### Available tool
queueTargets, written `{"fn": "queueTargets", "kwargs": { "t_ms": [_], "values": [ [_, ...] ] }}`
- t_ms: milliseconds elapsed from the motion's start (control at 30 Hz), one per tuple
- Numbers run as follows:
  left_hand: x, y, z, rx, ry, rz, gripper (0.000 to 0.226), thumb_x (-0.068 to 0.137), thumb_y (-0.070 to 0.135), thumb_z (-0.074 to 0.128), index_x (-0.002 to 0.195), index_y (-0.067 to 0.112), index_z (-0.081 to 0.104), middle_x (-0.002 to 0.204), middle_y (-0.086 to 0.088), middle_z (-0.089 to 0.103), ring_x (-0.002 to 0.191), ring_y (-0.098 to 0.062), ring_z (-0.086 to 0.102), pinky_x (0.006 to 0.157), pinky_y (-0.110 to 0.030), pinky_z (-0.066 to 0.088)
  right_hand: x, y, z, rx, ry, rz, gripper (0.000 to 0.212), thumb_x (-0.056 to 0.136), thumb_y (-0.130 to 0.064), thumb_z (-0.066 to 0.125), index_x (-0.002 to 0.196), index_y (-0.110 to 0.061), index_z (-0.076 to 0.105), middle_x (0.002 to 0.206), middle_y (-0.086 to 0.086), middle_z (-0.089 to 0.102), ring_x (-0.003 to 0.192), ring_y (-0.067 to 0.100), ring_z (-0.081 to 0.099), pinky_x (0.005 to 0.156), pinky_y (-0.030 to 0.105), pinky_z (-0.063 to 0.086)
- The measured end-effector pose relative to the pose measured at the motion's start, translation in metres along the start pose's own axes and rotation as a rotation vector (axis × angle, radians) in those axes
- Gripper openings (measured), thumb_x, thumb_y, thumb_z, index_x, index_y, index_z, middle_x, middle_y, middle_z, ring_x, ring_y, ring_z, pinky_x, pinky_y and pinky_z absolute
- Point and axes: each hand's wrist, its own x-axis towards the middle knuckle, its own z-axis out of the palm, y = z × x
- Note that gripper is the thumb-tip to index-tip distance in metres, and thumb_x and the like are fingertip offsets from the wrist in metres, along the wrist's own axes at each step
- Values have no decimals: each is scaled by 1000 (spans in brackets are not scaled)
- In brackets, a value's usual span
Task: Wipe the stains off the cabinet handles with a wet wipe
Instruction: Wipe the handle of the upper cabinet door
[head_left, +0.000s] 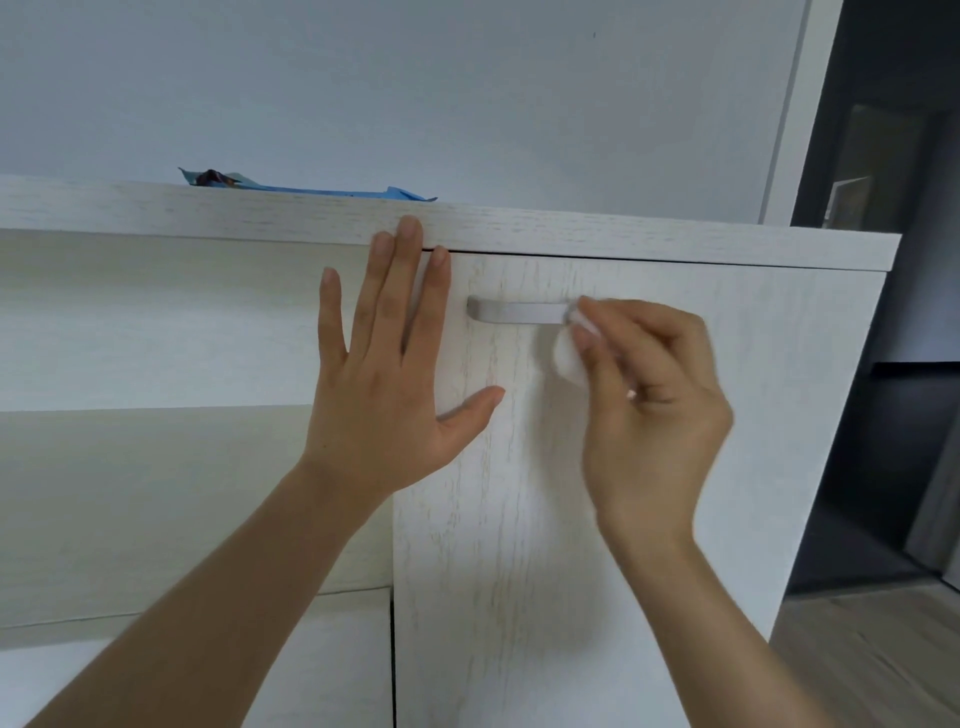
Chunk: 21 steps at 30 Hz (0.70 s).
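Pressing a white wet wipe (569, 358) against the right end of a silver bar handle (517, 313) on a pale wood-grain cabinet door (519, 519).

The right hand (654, 410) pinches the wipe between thumb and curled fingers, blurred, covering the handle's right end. The left hand (387, 364) lies flat with fingers spread against the door's upper left edge, its fingertips reaching the cabinet top (623, 236), holding nothing. A blue packet (311, 189) lies on the cabinet top, well left of the handle.
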Motion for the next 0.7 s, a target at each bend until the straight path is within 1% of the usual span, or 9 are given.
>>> {"fn": "queueTargets", "kwargs": {
  "t_ms": [100,233,333,400,433,500,600,667,700],
  "values": [
    [0,-1,-1,29,-16,8,89,89,63,41,146,-2,23,153,-20,12,144,-33,14,115,-55,9,-3,-8,9,-95,-12,-96,22,84,2,65,104,-7,70,92,-5,55,83,-1,54,77,6,43],
    [0,-1,-4,45,-56,7,89,89,64,40,147,-1,21,153,-23,19,144,-33,14,116,-55,9,0,-12,5,-141,-69,-110,23,85,3,65,105,-6,70,90,-5,55,85,1,52,79,4,42],
    [0,0,-7,56,-65,0,87,90,63,40,147,0,21,153,-22,20,144,-32,16,115,-56,11,0,-18,8,-116,-150,-113,21,85,5,62,104,-2,69,87,-5,54,83,-2,47,83,5,41],
    [-3,-3,-11,87,-79,14,84,92,62,39,148,1,21,154,-20,19,144,-30,18,115,-56,12,2,-20,11,-160,-210,-121,21,85,5,58,102,-2,69,90,4,60,82,-2,41,78,1,35],
    [-5,-5,-13,102,-93,27,82,93,61,38,148,2,21,154,-18,18,144,-29,17,115,-56,12,3,-21,13,-189,-238,-132,21,85,4,56,102,-3,68,93,10,62,83,0,39,74,4,32],
    [-14,-11,-21,103,-136,43,77,95,58,35,149,5,19,156,-15,17,145,-28,15,115,-56,9,3,-24,16,-196,-307,-141,22,86,1,52,102,-3,67,97,14,62,86,9,43,74,10,29],
    [-31,-19,-36,61,-212,23,70,96,52,35,150,11,19,157,-12,18,146,-28,13,116,-54,7,-2,-30,24,-184,-493,-218,19,86,3,55,101,-2,66,97,11,61,89,15,51,73,15,35],
    [-40,-26,-47,60,-271,-6,68,95,50,36,149,13,21,157,-12,19,145,-28,13,117,-53,7,-8,-32,29,-98,-601,-162,17,88,0,58,102,-5,67,94,2,59,85,6,49,74,13,41],
    [-44,-30,-53,70,-301,-20,67,95,49,37,149,12,24,156,-12,21,145,-28,14,117,-52,9,-10,-32,31,-55,-611,-129,17,89,-3,58,103,-7,67,93,-2,57,81,2,47,75,8,40]
  ]
}}
